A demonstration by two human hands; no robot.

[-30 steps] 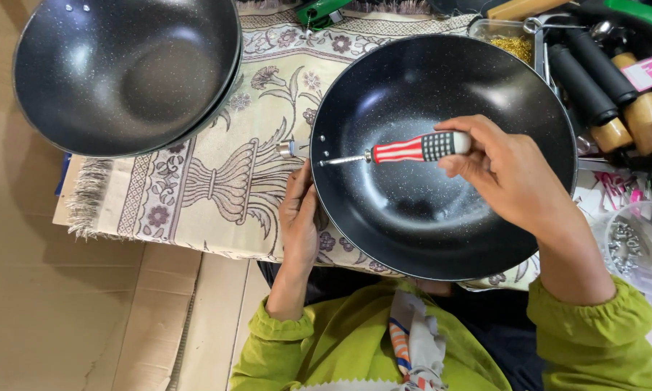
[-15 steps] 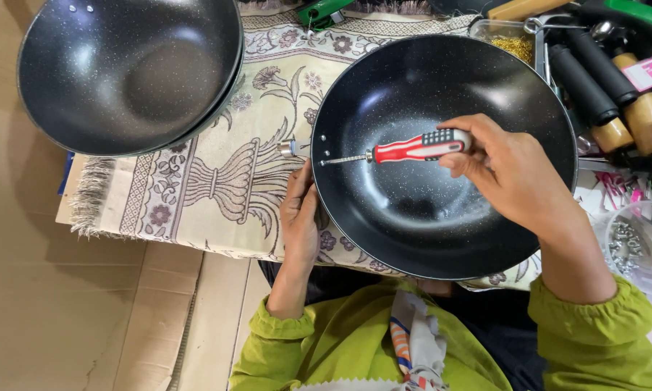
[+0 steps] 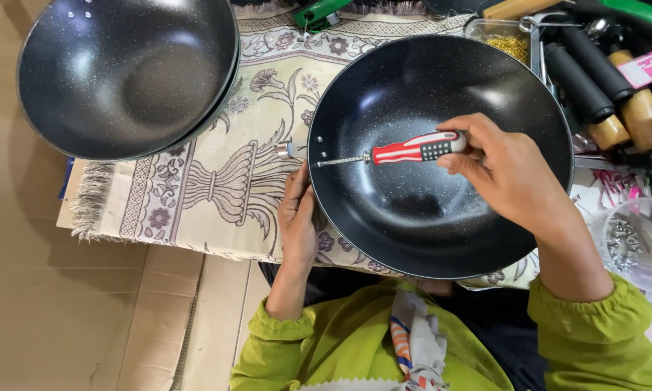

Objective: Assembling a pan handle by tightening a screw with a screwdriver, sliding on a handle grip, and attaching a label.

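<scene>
Nearest me, my left hand (image 3: 298, 217) braces the rim of the speckled black wok (image 3: 442, 156) (fingers flat against its outside). My right hand (image 3: 510, 174) pinches a red-handled screwdriver (image 3: 398, 150), tip at the left wall. Far left, a second wok (image 3: 127, 72) rests on patterned cloth (image 3: 225, 181).

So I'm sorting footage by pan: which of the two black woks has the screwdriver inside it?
The right-hand wok, steadied by the left hand; the right hand holds the red-handled screwdriver in it. The upper-left wok sits untouched.
</scene>
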